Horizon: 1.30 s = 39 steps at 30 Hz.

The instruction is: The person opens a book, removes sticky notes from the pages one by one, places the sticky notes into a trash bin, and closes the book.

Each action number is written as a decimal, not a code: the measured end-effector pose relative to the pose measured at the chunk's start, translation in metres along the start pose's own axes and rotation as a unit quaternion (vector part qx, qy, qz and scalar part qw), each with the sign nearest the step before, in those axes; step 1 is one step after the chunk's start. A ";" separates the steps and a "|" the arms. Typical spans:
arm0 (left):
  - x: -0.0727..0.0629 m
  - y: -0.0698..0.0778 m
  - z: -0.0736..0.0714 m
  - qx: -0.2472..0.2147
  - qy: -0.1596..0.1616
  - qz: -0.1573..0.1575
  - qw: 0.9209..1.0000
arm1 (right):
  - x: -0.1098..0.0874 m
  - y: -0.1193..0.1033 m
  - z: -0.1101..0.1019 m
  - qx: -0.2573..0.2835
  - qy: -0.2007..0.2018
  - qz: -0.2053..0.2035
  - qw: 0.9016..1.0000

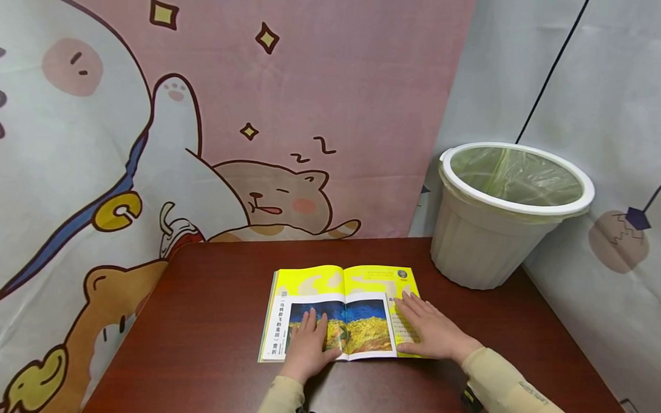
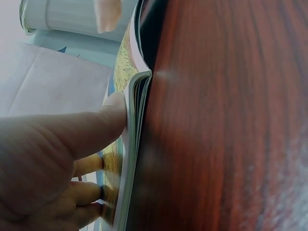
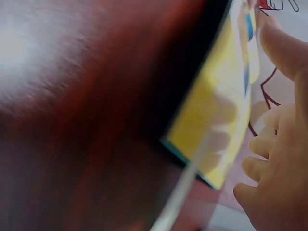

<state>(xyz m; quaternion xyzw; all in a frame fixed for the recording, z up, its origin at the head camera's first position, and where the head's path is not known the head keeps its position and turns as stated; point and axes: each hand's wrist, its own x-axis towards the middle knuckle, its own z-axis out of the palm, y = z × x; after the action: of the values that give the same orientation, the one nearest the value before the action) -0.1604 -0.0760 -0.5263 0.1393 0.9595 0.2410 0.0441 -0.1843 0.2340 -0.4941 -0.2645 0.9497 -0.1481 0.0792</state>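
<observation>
An open magazine [image 1: 319, 280] lies on the dark red-brown table, with yellow pages and a picture of a golden field under a blue sky across the fold. My left hand [image 1: 307, 348] rests on the lower left page, fingers spread over the picture. In the left wrist view its thumb [image 2: 113, 113] lies by the bottom edge near the fold. Over the right page's outer side is my right hand [image 1: 435, 330], fingers extended. The right wrist view shows the right hand [image 3: 281, 163] slightly off the yellow page [image 3: 192, 134], its shadow falling there; that view is blurred.
A white wastebasket [image 1: 471, 242] with a translucent liner stands at the table's back right. Behind the table [image 1: 206, 324] hangs a cartoon-printed cloth [image 1: 366, 110], pink and white. A pale cloth wall [image 1: 630, 89] is on the right.
</observation>
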 end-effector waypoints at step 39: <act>0.026 0.083 0.036 0.143 -0.003 0.134 0.981 | -0.002 0.010 0.029 0.021 -0.045 0.043 0.998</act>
<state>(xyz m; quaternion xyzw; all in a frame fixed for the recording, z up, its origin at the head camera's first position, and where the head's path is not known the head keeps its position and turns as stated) -0.1593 0.0181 -0.5189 0.2725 0.9564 0.1050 -0.0056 -0.1810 0.2359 -0.5248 -0.2278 0.9524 -0.1521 0.1336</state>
